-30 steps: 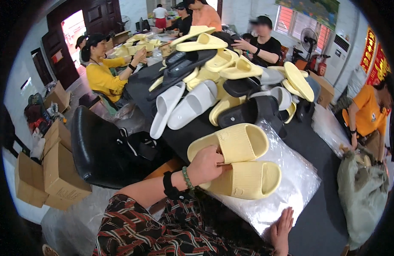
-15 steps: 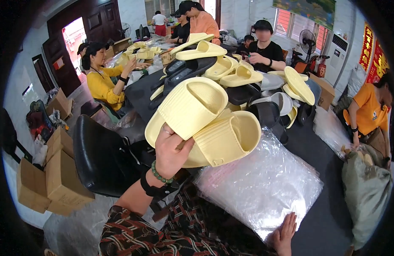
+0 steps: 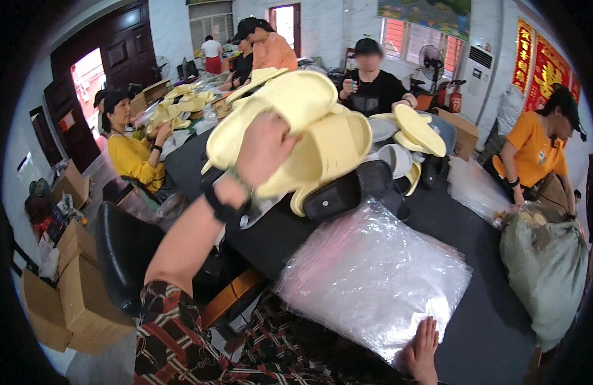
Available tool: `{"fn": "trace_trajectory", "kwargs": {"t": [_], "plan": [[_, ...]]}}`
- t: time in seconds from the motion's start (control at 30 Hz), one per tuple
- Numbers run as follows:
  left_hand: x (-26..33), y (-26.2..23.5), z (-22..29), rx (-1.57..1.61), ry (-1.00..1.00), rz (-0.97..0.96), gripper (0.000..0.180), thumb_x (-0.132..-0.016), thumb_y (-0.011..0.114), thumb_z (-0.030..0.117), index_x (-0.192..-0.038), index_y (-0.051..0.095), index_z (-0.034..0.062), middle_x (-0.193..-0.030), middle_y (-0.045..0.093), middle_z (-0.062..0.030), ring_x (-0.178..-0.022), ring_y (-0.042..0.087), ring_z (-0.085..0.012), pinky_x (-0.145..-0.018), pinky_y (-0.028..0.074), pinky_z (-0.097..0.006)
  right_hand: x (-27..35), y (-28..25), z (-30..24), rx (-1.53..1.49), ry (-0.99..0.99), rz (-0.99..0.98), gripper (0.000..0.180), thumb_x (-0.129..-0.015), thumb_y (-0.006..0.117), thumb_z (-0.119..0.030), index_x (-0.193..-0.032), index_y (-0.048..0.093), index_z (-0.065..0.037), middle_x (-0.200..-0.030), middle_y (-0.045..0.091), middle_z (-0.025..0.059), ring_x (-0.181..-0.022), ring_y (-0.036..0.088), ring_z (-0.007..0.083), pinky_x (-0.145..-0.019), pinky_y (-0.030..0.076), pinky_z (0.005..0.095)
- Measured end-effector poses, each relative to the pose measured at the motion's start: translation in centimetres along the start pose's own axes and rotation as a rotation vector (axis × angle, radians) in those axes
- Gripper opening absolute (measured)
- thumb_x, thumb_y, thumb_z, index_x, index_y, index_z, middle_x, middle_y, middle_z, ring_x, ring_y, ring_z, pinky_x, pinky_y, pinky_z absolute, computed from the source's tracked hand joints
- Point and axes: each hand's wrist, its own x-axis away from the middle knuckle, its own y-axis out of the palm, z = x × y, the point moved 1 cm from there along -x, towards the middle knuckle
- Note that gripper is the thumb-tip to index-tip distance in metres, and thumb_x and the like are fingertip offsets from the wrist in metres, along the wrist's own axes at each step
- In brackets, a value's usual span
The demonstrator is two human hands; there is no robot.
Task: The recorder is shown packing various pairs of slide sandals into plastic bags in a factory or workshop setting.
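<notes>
My left hand (image 3: 265,151) is closed on a pair of pale yellow slippers (image 3: 328,151), raised in front of the slipper pile. Motion smears the pair a little, and my fingertips are partly hidden. My right hand (image 3: 423,353) lies flat, fingers stretched out, on the near right corner of a stack of clear plastic bags (image 3: 373,276). A black slipper (image 3: 335,196) sits just beyond the stack. Behind it are grey slippers (image 3: 396,160) and more yellow slippers (image 3: 419,130).
The dark table (image 3: 482,269) runs away from me. A black chair (image 3: 126,244) and cardboard boxes (image 3: 84,295) stand at left. A green-grey sack (image 3: 543,276) is at right, beside a person in orange (image 3: 533,144). Other people sit or stand around the table.
My left hand has carried the yellow slippers up and away from me, toward the pile. My right hand stays flat on the bags. The view has shifted slightly to the right.
</notes>
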Motion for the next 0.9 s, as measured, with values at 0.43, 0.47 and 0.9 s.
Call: {"fn": "trace_trajectory", "kwargs": {"t": [0.43,0.47,0.9], "plan": [[-1.3,11.3,9.2,0.281,0.102,-0.21,0.041,-0.077,0.073,0.028,-0.106,0.063,0.0012,-0.108,0.056,-0.0211,-0.098,0.058,-0.0371,-0.087,0.047,-0.046,0.6,1.0,0.0,0.078,-0.049,0.065,0.066,-0.097,0.046,-0.022,-0.154,0.02,0.0,-0.159,0.019,0.024,-0.149,0.014,0.0395,-0.118,0.014,0.0543],[0.9,9.5,12.0,0.315,0.203,-0.471,0.048,-0.078,0.071,0.032,-0.113,0.061,0.0006,-0.117,0.055,-0.0219,-0.109,0.055,-0.0374,-0.092,0.045,-0.05,0.5,0.6,-0.4,0.041,-0.03,0.058,0.066,-0.097,0.045,-0.022,-0.153,0.021,0.001,-0.159,0.02,0.0253,-0.148,0.016,0.0405,-0.117,0.015,0.0551],[24.4,9.3,21.8,0.294,0.261,-0.776,0.067,-0.099,0.042,0.052,-0.15,0.035,0.0088,-0.158,0.029,-0.013,-0.147,0.025,-0.0306,-0.115,0.02,-0.06,0.8,-0.3,-0.7,0.143,-0.211,0.103,0.066,-0.097,0.05,-0.023,-0.152,0.023,0.002,-0.158,0.021,0.026,-0.147,0.017,0.0428,-0.115,0.019,0.0581]]}}
